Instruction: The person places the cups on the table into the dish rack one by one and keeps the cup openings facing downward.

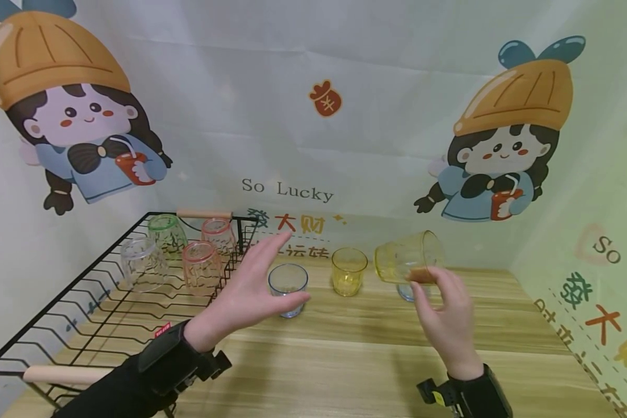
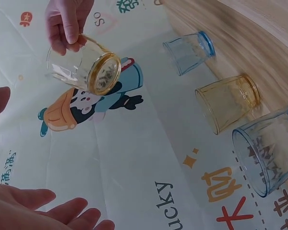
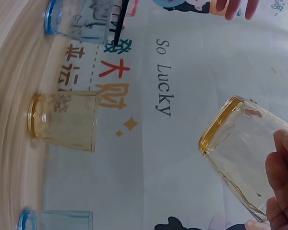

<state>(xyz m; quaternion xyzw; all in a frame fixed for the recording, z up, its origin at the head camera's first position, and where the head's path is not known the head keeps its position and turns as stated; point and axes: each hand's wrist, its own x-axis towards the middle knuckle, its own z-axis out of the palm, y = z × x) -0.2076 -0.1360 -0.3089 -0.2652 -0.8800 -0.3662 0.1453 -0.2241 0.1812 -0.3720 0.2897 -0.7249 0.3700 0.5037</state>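
Observation:
My right hand (image 1: 446, 316) grips a clear yellow glass (image 1: 404, 255) near its rim, tilted on its side above the table; the right wrist view shows the same glass (image 3: 245, 153) with fingers along its wall. My left hand (image 1: 251, 290) is spread, thumb apart from the fingers, and holds nothing. Nearest to it in the head view is a blue-rimmed glass (image 1: 288, 284) standing upright. A smaller-looking yellow glass (image 1: 349, 273) stands upright between the hands. Behind the held glass, mostly hidden, is a blue glass (image 1: 406, 292), clearer in the left wrist view (image 2: 187, 51).
On the left is a black wire rack (image 1: 96, 325) with wooden handles. In its far part several glasses stand upside down: a green one (image 1: 167, 235), a clear one (image 1: 143, 264) and pink ones (image 1: 202, 267). A printed cloth (image 1: 376, 145) hangs behind the wooden table (image 1: 345, 360).

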